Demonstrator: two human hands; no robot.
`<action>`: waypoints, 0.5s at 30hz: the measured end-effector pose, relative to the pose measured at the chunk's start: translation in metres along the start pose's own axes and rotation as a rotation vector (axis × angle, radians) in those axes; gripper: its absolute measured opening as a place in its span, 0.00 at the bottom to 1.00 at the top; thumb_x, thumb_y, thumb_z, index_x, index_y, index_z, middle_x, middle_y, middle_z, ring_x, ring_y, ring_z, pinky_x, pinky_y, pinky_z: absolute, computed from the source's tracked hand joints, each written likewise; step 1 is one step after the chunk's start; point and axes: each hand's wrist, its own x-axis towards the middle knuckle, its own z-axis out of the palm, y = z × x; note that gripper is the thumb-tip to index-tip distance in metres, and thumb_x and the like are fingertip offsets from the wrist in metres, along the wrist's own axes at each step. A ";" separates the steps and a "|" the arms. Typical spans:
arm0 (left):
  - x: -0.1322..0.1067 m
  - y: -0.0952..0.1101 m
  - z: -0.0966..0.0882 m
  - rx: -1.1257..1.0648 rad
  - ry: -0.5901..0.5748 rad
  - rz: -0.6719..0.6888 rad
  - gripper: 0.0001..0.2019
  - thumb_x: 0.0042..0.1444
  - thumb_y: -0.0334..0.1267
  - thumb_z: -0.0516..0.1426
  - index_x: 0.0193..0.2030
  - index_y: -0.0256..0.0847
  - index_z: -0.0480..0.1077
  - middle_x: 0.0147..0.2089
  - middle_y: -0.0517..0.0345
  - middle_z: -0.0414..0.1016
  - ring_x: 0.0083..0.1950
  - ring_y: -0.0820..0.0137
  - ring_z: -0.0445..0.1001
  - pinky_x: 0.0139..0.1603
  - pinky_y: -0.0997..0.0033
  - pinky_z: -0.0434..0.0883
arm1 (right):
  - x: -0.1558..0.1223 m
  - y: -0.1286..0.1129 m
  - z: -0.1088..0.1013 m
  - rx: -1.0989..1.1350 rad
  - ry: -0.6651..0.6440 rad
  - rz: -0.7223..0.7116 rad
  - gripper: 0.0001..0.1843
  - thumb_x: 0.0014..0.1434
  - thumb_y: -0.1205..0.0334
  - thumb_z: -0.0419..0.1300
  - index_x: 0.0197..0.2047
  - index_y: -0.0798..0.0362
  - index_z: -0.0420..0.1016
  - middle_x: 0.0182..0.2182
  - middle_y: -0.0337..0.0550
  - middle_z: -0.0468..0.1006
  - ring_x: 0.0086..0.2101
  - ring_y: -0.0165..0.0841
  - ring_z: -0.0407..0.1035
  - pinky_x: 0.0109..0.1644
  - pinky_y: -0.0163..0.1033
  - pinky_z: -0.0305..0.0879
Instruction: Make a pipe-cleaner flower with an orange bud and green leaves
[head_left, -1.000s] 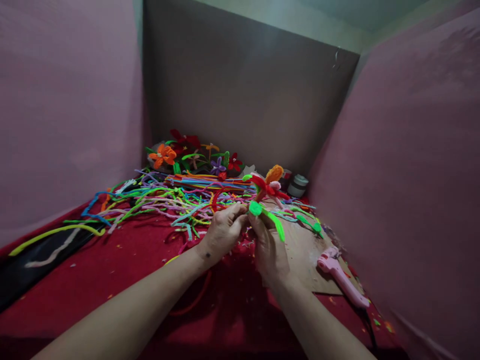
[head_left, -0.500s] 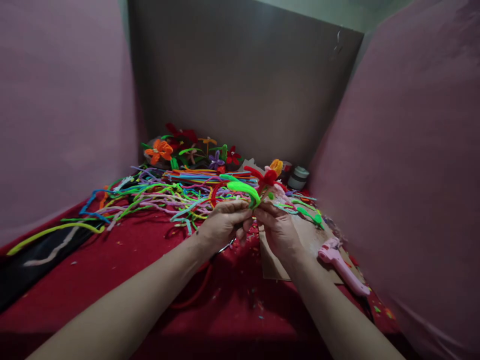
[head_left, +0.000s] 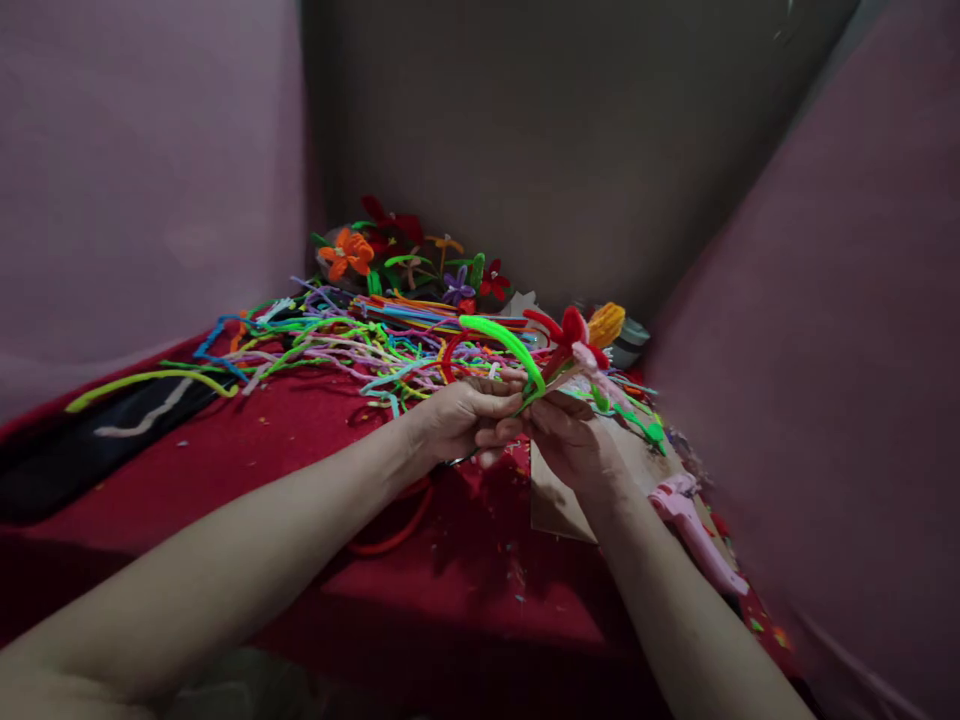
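Between my two hands is a small bunch of pipe-cleaner flowers [head_left: 574,335], with red, pink and orange-yellow blooms leaning right. A bright green pipe-cleaner leaf [head_left: 504,338] arcs out to the left from the same stems. My left hand [head_left: 472,412] pinches the stems near the leaf's base, fingers closed. Close against it, my right hand [head_left: 566,440] is closed round the stems just under the blooms. The lower stem ends are mostly hidden by my fingers.
Loose pipe cleaners [head_left: 322,345] spread across the red cloth [head_left: 277,440]. Finished flowers [head_left: 346,252] stand at the back. A pink glue gun [head_left: 697,535] lies at right beside a cardboard sheet [head_left: 559,500]. Pink walls rise on both sides.
The view has tilted down and shifted. The flower bunch leans further right, and the green leaf now arcs more openly above my left hand. Both hands keep their hold.
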 end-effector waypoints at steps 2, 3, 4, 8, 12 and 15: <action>0.001 0.002 0.001 0.073 0.046 -0.015 0.04 0.54 0.34 0.53 0.31 0.36 0.65 0.19 0.65 0.63 0.12 0.82 0.54 0.12 0.79 0.65 | 0.001 0.001 0.004 -0.007 0.039 -0.013 0.06 0.43 0.61 0.63 0.29 0.49 0.78 0.26 0.37 0.76 0.27 0.32 0.67 0.34 0.39 0.63; 0.001 0.003 0.001 0.127 0.080 -0.009 0.06 0.54 0.36 0.54 0.30 0.36 0.64 0.19 0.65 0.63 0.13 0.82 0.55 0.13 0.78 0.65 | 0.003 0.002 0.006 -0.013 0.040 -0.023 0.06 0.44 0.61 0.62 0.29 0.49 0.77 0.25 0.37 0.76 0.27 0.32 0.67 0.34 0.39 0.63; 0.002 0.003 0.002 0.204 0.124 0.009 0.08 0.54 0.39 0.54 0.29 0.36 0.64 0.20 0.64 0.64 0.13 0.81 0.56 0.13 0.78 0.64 | 0.004 0.003 0.007 -0.024 0.031 -0.038 0.06 0.46 0.61 0.61 0.30 0.49 0.77 0.25 0.37 0.76 0.27 0.33 0.67 0.33 0.40 0.63; 0.005 -0.008 0.008 0.802 0.443 0.258 0.11 0.55 0.42 0.52 0.30 0.36 0.65 0.24 0.58 0.68 0.20 0.75 0.66 0.21 0.75 0.64 | 0.009 0.006 0.008 -0.113 0.100 -0.192 0.07 0.50 0.63 0.58 0.31 0.49 0.77 0.29 0.37 0.76 0.31 0.33 0.67 0.38 0.39 0.62; 0.006 -0.022 0.009 1.376 0.645 0.492 0.07 0.55 0.36 0.53 0.40 0.38 0.66 0.32 0.55 0.71 0.32 0.70 0.69 0.33 0.72 0.63 | 0.008 0.009 0.007 -0.196 0.225 -0.229 0.07 0.51 0.65 0.58 0.31 0.50 0.77 0.28 0.34 0.74 0.31 0.30 0.64 0.42 0.38 0.61; 0.006 -0.025 0.007 1.454 0.653 0.446 0.06 0.57 0.34 0.50 0.38 0.39 0.66 0.27 0.60 0.67 0.26 0.73 0.64 0.29 0.74 0.60 | 0.005 0.012 0.010 -0.197 0.255 -0.207 0.07 0.51 0.64 0.58 0.32 0.51 0.78 0.28 0.35 0.75 0.32 0.31 0.65 0.43 0.38 0.61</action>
